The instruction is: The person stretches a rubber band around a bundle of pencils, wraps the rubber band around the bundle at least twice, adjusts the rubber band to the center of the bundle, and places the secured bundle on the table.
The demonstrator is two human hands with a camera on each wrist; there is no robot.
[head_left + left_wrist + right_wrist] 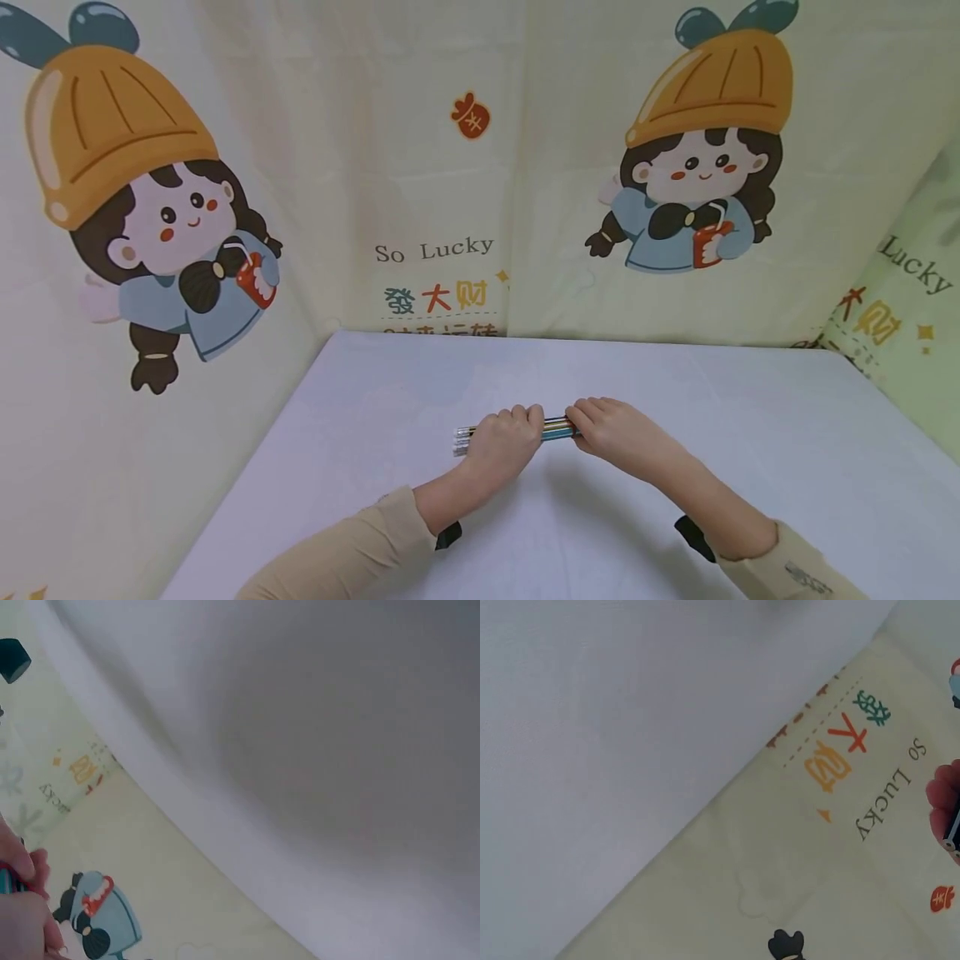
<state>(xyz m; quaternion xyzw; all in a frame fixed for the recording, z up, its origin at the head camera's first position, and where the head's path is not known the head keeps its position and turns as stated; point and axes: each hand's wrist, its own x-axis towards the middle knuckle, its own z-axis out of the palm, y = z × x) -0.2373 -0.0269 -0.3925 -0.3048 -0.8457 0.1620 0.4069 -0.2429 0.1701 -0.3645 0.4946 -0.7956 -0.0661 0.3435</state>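
White table (pixel 675 433) w/ cartoon-print cloth walls (pixel 420 167); both hands, left (pixel 501 440) & right (pixel 611 432), fingers curled round pencil bundle (pixel 557 427).

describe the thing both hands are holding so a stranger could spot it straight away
On the white table, look mid-front where the left hand and right hand meet. Between them lies a bundle of pens, level, striped, tips poking left: the only object on the table.
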